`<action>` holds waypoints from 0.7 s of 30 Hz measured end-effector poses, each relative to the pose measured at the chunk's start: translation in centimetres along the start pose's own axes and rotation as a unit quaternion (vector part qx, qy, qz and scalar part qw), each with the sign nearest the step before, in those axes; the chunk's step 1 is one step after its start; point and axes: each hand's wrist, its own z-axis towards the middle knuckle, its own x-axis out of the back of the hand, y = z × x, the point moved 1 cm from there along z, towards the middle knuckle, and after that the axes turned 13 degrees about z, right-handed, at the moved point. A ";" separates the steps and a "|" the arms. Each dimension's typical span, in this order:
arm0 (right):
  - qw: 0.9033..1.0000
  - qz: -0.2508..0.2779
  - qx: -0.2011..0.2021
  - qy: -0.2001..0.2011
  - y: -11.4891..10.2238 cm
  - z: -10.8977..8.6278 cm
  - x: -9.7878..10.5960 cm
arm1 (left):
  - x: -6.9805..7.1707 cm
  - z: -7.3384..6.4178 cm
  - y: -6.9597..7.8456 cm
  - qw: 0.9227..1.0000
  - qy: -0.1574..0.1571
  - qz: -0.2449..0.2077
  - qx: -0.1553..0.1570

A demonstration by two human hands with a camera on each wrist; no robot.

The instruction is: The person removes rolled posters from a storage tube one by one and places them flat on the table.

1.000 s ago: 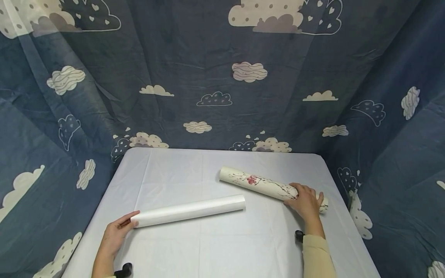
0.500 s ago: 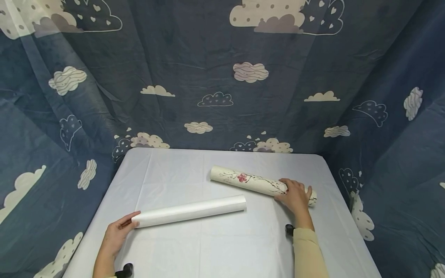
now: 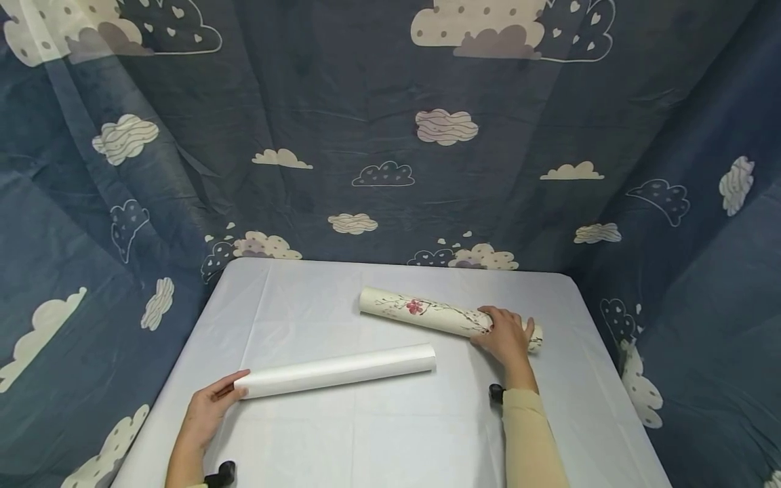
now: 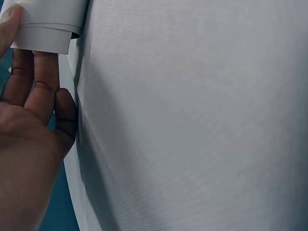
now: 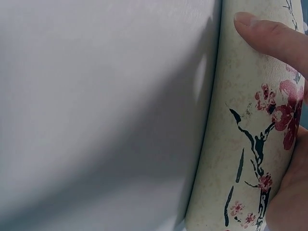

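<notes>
A plain white roll (image 3: 342,370) of sheet material lies slanted across the table, and my left hand (image 3: 206,411) pinches its left end. The left wrist view shows the thumb on the outside of the white roll's end (image 4: 45,17), with fingers behind the loose edge. Farther back on the right lies a cream roll (image 3: 442,317) printed with red blossoms and dark branches, apparently wallpaper. Over its right part my right hand (image 3: 508,337) grips it from above. In the right wrist view the thumb lies along the wallpaper roll (image 5: 226,159); the other fingers are mostly hidden.
A white cloth covers the table (image 3: 390,440). Dark blue curtains (image 3: 342,88) with cloud prints hang behind it and at both sides. A small black device sits at each wrist.
My right hand has moved left, bringing the cream wallpaper roll with it. My left hand and the white roll stay nearly in place; the whole head view has shifted slightly.
</notes>
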 end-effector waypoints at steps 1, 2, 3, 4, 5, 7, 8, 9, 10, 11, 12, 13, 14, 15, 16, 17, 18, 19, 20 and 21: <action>1.000 -0.001 0.001 -0.001 -0.2 0.1 -0.1 | 0.0 0.1 0.0 1.000 -0.001 0.001 0.001; 1.000 -0.002 0.001 -0.003 -0.3 0.3 -0.1 | 0.0 0.1 0.0 1.000 -0.002 0.003 0.001; 1.000 -0.004 0.002 -0.004 -0.5 0.4 -0.2 | 0.0 0.2 -0.1 1.000 -0.003 0.005 0.003; 1.000 -0.004 0.002 -0.005 -0.6 0.6 -0.3 | 0.0 0.2 -0.1 1.000 -0.004 0.008 0.003; 1.000 -0.006 0.002 -0.006 -0.7 0.8 -0.4 | 0.0 0.2 -0.1 1.000 -0.003 0.009 0.003; 1.000 -0.007 0.001 -0.009 -1.0 1.1 -0.6 | 0.0 0.2 -0.1 1.000 -0.003 0.010 0.001; 1.000 -0.008 0.000 -0.011 -1.1 1.2 -0.7 | 0.0 0.1 -0.1 1.000 -0.002 0.012 0.001; 1.000 -0.008 0.000 -0.014 -1.2 1.3 -0.7 | 0.0 0.1 0.0 1.000 -0.001 0.013 -0.001; 1.000 -0.008 0.001 -0.018 -1.4 1.5 -0.8 | 0.0 0.0 0.0 1.000 -0.001 0.013 -0.002; 1.000 -0.008 0.002 -0.021 -1.5 1.6 -0.8 | 0.0 0.0 0.0 1.000 0.000 0.012 -0.003; 1.000 -0.008 0.003 -0.024 -1.6 1.8 -0.9 | 0.0 -0.1 0.1 1.000 0.001 0.013 -0.004; 1.000 -0.008 0.005 -0.026 -1.7 1.9 -0.9 | 0.0 -0.1 0.1 1.000 0.002 0.014 -0.006; 1.000 -0.008 0.007 -0.029 -1.8 2.1 -0.9 | 0.0 -0.1 0.1 1.000 0.003 0.015 -0.007; 0.999 -0.009 0.008 -0.031 -1.9 2.3 -0.9 | 0.0 -0.1 0.1 1.000 0.004 0.015 -0.009; 0.999 -0.010 0.008 -0.034 -2.0 2.4 -1.0 | -0.1 -0.1 0.1 1.000 0.005 0.016 -0.009; 0.999 -0.011 0.008 -0.036 -2.2 2.6 -1.0 | -0.1 -0.1 0.1 1.000 0.006 0.016 -0.008; 0.999 -0.012 0.007 -0.039 -2.3 2.7 -1.1 | -0.1 0.0 0.1 1.000 0.007 0.015 -0.008; 0.999 -0.013 0.005 -0.041 -2.5 2.9 -1.2 | -0.1 0.0 0.1 1.000 0.007 0.012 -0.007; 0.999 -0.014 0.005 -0.043 -2.6 3.0 -1.2 | -0.1 0.0 0.0 1.000 0.006 0.009 -0.005; 0.999 -0.015 0.004 -0.045 -2.7 3.2 -1.3 | -0.2 0.0 0.0 1.000 0.005 0.008 -0.003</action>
